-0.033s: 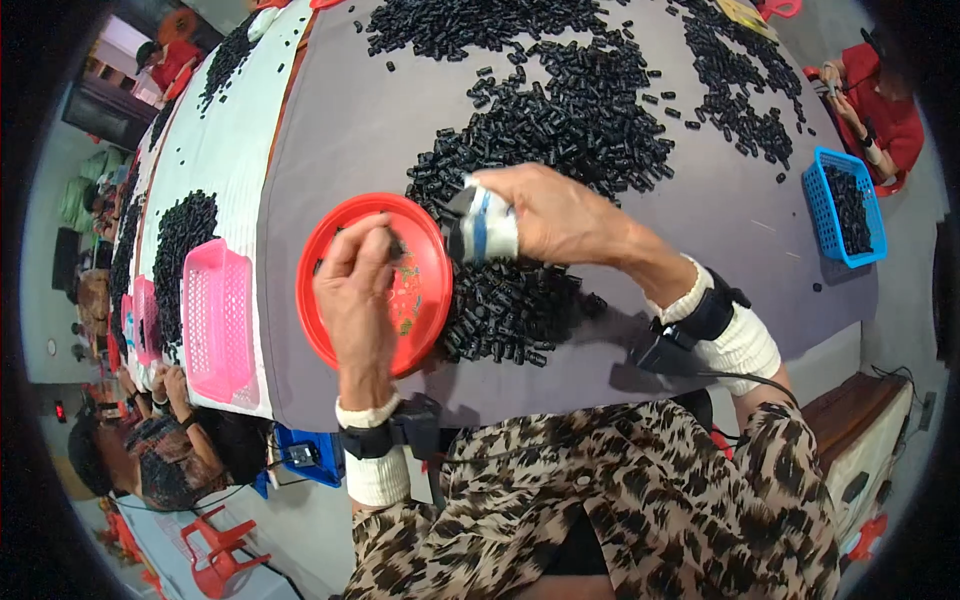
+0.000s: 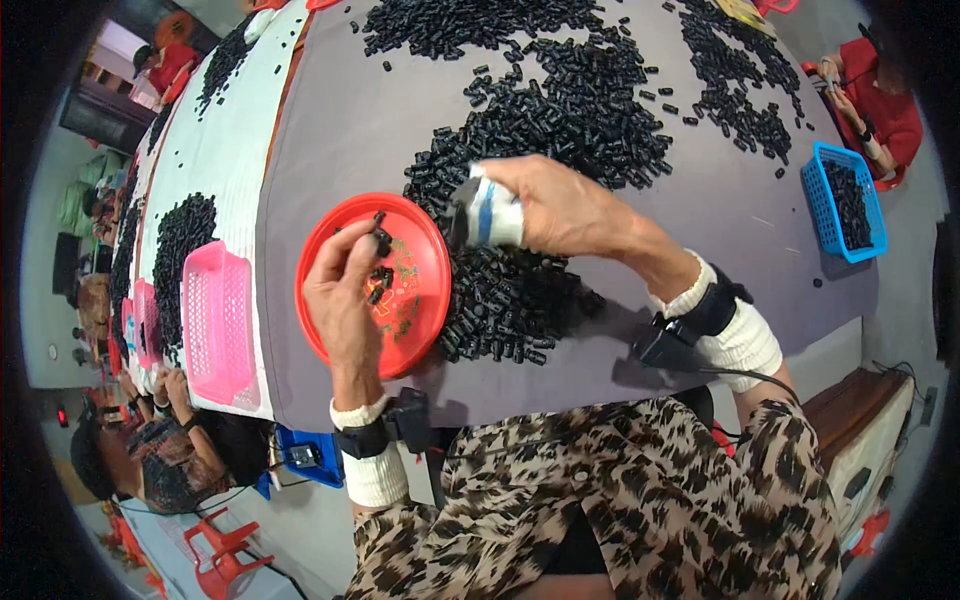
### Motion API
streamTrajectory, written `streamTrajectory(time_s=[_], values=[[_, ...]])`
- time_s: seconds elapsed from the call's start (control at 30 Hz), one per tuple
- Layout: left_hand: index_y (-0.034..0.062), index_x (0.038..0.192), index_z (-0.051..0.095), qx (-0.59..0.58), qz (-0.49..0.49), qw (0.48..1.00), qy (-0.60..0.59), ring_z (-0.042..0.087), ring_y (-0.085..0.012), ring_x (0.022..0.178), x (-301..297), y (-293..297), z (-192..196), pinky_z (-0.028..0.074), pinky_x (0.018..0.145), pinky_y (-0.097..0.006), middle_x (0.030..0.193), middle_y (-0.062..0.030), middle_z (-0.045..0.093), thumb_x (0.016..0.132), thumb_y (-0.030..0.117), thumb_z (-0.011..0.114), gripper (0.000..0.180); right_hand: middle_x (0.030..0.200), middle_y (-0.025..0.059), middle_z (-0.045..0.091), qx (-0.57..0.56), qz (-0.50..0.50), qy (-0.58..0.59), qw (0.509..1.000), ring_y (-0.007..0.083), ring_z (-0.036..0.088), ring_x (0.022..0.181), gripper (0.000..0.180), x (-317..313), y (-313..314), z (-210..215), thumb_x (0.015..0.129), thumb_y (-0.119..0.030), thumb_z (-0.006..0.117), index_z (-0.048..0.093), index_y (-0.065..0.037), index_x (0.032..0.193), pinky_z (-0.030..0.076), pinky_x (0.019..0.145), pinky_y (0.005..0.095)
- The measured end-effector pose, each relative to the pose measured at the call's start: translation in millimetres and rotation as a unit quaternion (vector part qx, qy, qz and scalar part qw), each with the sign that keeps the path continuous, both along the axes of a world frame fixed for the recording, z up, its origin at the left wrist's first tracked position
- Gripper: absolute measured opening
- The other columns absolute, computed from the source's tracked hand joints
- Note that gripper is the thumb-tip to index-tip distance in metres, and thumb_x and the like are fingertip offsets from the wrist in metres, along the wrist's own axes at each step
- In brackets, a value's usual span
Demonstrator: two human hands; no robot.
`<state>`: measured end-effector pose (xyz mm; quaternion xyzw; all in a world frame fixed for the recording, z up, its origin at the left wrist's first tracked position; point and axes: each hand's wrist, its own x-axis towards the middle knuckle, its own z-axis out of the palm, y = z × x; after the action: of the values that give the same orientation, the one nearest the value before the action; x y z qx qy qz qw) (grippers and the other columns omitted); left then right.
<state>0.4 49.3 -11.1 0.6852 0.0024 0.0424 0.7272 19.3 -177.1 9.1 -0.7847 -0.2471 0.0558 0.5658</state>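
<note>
Over the left part of a red round plate [image 2: 425,335], my left hand [image 2: 342,290] has its thumb and fingers slightly apart. Several small black cylindrical pieces [image 2: 381,275] lie or drop just beyond its fingertips, over the plate's printed middle. My right hand [image 2: 560,205] grips a white object with a blue stripe and a dark end [image 2: 497,212], blurred by motion; its exact kind cannot be told. That object hangs above the heap of black pieces [image 2: 500,315] just right of the plate. Both wrists wear white knit cuffs and black straps.
A larger heap of black pieces [image 2: 560,125] spreads across the grey tablecloth [image 2: 330,120]. A blue basket [image 2: 850,240] with such pieces stands at right, near a person in red [image 2: 880,110]. Pink baskets [image 2: 217,330] are on the left, beside another person [image 2: 170,460].
My left hand has loosened and shifted slightly left, and more black pieces show beside its fingertips over the plate. The right hand with the white object has moved very little.
</note>
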Motion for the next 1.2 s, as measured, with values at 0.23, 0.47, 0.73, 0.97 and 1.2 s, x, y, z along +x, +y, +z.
streamTrajectory(time_s=[0.23,0.47,0.73,0.97,1.2], values=[[0.0005,0.097,0.063,0.191,-0.077,0.978,-0.022,0.055,-0.0086,0.076,-2,-25,-29,0.044,0.069,-0.023,0.087,-0.0035,0.062,0.081,0.008,0.062,0.018,0.055,-0.0004,0.045,-0.015,-0.075,0.150,0.986,0.0080,0.042,0.044,0.021,-14,-39,0,0.082,-0.023,0.053,0.049,-0.004,0.074,0.034,0.040,0.0261],[0.0034,0.087,0.059,0.446,-0.135,0.871,-0.155,0.052,-0.0313,0.082,0,-85,-78,0.043,0.071,-0.042,0.083,-0.0137,0.054,0.073,0.014,0.066,0.019,0.055,-0.0012,0.047,-0.024,-0.107,0.158,0.981,0.0077,0.044,0.045,0.010,-31,-54,-6,0.076,-0.014,0.051,0.052,-0.005,0.075,0.034,0.042,0.0249],[0.0055,0.084,0.059,0.467,-0.130,0.858,-0.169,0.051,-0.0300,0.080,-3,-90,-76,0.042,0.068,-0.040,0.083,-0.0115,0.052,0.071,0.014,0.067,0.018,0.053,-0.0055,0.043,0.020,-0.100,0.196,0.975,0.0012,0.040,0.042,0.001,-33,-53,-23,0.079,-0.010,0.053,0.053,-0.010,0.079,0.029,0.036,0.0177],[0.0055,0.075,0.052,0.526,-0.154,0.790,-0.277,0.048,-0.0279,0.077,-14,-101,-87,0.039,0.064,-0.039,0.079,-0.0107,0.048,0.070,0.009,0.062,0.011,0.057,-0.0029,0.046,-0.022,-0.100,0.204,0.974,0.0058,0.041,0.048,0.011,-31,-48,-25,0.078,-0.017,0.056,0.053,-0.006,0.078,0.030,0.041,0.0246],[0.0058,0.081,0.058,0.525,-0.188,0.784,-0.271,0.050,-0.0271,0.075,-15,-98,-88,0.040,0.063,-0.039,0.075,-0.0091,0.049,0.067,0.015,0.069,0.020,0.056,-0.0047,0.044,0.023,-0.104,0.255,0.961,0.0036,0.039,0.045,0.003,-35,-45,-24,0.079,-0.011,0.052,0.053,-0.007,0.079,0.031,0.040,0.0210]])
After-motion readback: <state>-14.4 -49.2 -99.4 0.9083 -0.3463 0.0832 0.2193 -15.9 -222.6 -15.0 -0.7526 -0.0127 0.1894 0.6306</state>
